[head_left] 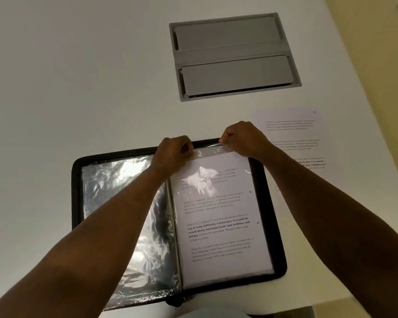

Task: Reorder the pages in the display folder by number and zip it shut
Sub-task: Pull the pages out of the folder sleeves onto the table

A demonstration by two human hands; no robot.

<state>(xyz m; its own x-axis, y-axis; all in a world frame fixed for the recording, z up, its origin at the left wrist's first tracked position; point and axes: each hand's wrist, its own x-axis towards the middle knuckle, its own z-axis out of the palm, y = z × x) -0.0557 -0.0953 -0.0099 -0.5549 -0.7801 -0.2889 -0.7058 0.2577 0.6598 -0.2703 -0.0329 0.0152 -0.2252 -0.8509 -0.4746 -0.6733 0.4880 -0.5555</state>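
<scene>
The black zip display folder (76, 193) lies open on the white table. Its left side shows empty shiny plastic sleeves (124, 203). On the right side a printed page (218, 216) sits in a clear sleeve, with a handwritten number near its top right corner. My left hand (174, 152) pinches the top left of that sleeve. My right hand (241, 140) pinches the sleeve's top edge near its right corner. A loose printed page (292, 138), marked 9 at its top right, lies on the table to the right of the folder.
A grey recessed cable hatch (234, 56) with two flaps is set into the table beyond the folder. The table's right edge (363, 125) runs diagonally beside the loose page, with a yellowish floor past it. The near edge lies just below the folder.
</scene>
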